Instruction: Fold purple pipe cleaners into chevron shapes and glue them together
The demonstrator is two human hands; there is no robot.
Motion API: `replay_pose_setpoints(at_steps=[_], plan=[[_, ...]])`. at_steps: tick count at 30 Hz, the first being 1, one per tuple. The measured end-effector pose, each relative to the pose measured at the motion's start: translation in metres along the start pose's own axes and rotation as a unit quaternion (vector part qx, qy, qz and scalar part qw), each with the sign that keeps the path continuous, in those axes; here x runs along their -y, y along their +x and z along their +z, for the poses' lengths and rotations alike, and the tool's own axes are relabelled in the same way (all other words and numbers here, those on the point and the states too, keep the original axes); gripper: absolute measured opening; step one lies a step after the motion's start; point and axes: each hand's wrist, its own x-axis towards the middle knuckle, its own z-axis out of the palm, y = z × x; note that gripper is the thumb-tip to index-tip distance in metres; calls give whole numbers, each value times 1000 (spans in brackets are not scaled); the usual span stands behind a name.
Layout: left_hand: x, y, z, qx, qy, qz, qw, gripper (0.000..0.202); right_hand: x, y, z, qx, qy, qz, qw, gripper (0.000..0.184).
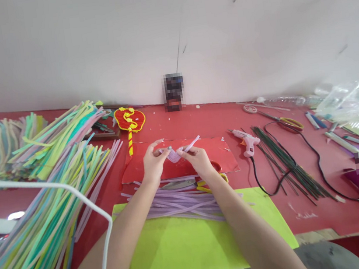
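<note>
Between my two hands is a small folded piece of light purple pipe cleaner (173, 155), held above a red board (174, 143). My left hand (154, 162) pinches its left side between thumb and fingers. On the other side my right hand (196, 158) grips it, and one free end sticks out up and to the right. Below my hands lies a loose pile of purple pipe cleaners (182, 204). Scissors with yellow handles (203, 187) rest just behind that pile, partly hidden by my right forearm.
Bundles of coloured pipe cleaners (47, 213) fill the left, with a white cable (74, 190) crossing them. A red and yellow fan-shaped craft (130, 121) lies behind. On the right are a pink glue gun (247, 140), green stems (286, 164) and more scissors (289, 123). A yellow-green sheet (184, 248) lies in front.
</note>
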Motion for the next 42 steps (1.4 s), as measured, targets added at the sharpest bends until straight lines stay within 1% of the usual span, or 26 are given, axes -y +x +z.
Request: replay_pose_setpoints(at_steps=[7, 13, 17, 23, 33, 35, 39, 42], plan=[[-2, -3, 1, 14, 49, 43, 998, 52, -1, 0, 0, -13, 8, -6, 1000, 34], [-1, -3, 0, 18, 57, 32, 998, 50, 2, -1, 1, -10, 22, 1, 1000, 33], [-2, -3, 0, 14, 65, 27, 997, 48, 2, 0, 1, -11, 9, 5, 1000, 34], [-5, -4, 1, -3, 63, 5, 998, 53, 2, -1, 1, -10, 13, 8, 1000, 34], [-3, -3, 0, -7, 76, 8, 997, 50, 1, -1, 0, -14, 11, 7, 1000, 36], [-2, -2, 0, -5, 63, 2, 998, 51, 0, 0, 1, -15, 17, 9, 1000, 36], [2, 0, 1, 22, -18, -33, 999, 53, -2, 1, 1, -27, 48, 23, 998, 35], [5, 1, 1, 22, -24, -35, 999, 54, -1, 0, 1, -36, 48, 38, 997, 36]])
